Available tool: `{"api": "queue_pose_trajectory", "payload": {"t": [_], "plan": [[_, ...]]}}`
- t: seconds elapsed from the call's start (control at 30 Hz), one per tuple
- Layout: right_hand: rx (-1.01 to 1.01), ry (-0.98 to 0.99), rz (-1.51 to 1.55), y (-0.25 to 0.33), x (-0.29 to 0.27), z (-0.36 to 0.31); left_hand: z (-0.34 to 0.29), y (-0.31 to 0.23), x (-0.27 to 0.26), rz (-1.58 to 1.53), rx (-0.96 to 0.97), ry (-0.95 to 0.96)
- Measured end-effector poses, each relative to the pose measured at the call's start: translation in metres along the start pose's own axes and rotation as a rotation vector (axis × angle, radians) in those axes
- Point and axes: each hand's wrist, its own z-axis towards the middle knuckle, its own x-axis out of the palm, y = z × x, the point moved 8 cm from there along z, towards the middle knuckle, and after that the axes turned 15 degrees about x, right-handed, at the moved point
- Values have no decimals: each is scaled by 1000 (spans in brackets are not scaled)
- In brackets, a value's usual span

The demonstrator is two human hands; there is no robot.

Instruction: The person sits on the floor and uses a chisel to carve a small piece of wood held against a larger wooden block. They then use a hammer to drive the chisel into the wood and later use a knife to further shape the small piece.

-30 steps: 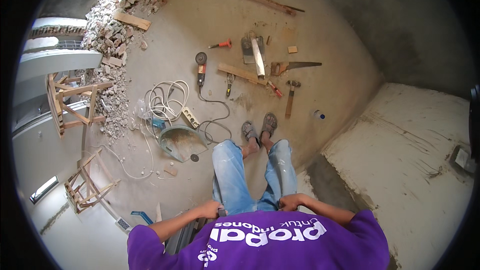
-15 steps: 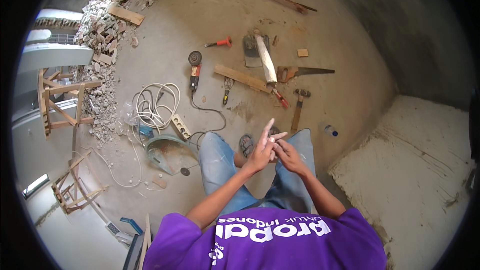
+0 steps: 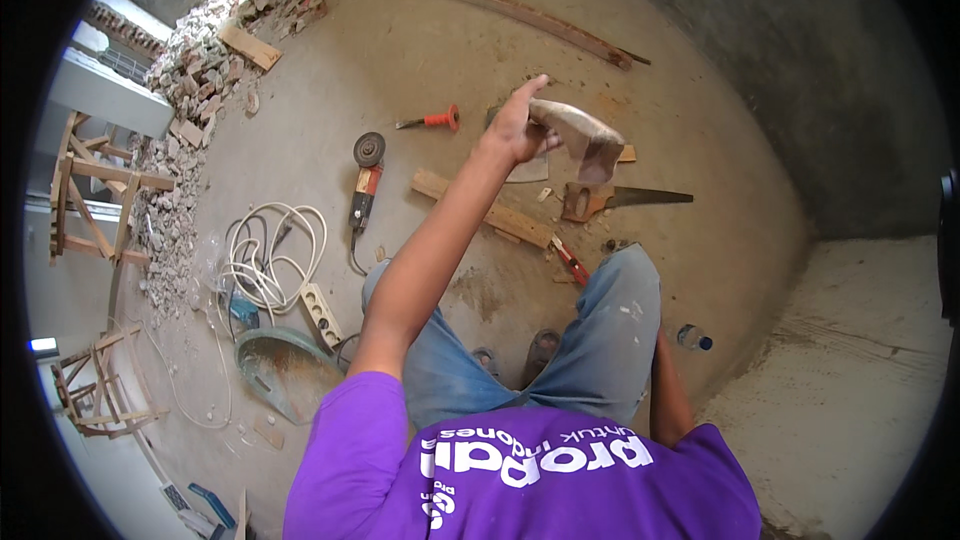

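The left hand (image 3: 520, 122) is reaching out over the floor (image 3: 430, 50) and holding a long whitish piece (image 3: 580, 128) by its near end. Its fingers are closing around that end, with one finger sticking out straight past it. The piece is pointing away from the palm toward the right; its long axis is slanting down toward the lower right, and its broad, squared far end is hanging just above the handle of a handsaw (image 3: 640, 197). How high that end is sitting over the floor, I cannot tell.

The right forearm (image 3: 670, 385) is passing down beside the right thigh, and the leg is hiding the right hand, so I cannot tell how its fingers are standing.

A wooden board (image 3: 520, 225) is lying below the left wrist, its right end pointing at a red tool (image 3: 570, 260) near the right knee. On the left, a red-handled chisel (image 3: 440, 120) is lying well apart from the hand. A wide stretch of floor is running up to a long wooden strip (image 3: 510, 10), and another is opening between the saw's tip and the dark wall (image 3: 750, 50).
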Motion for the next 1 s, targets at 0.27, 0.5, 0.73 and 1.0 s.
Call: {"api": "queue_pose_trajectory", "payload": {"t": [0.27, 0.5, 0.73, 1.0], "plan": [[99, 191, -320, -128, 144, -63, -74, -10, -32, 304, 92, -53], [250, 70, 312, -62, 43, -102, -218, 14, -175, 477, -191, -178], [-326, -48, 719, 190, -97, -149, -283, 61, -196, 656, -94, -108], [127, 911, 1102, 333, 145, -126, -296, 85, -180, 952, 9, 150]]}}
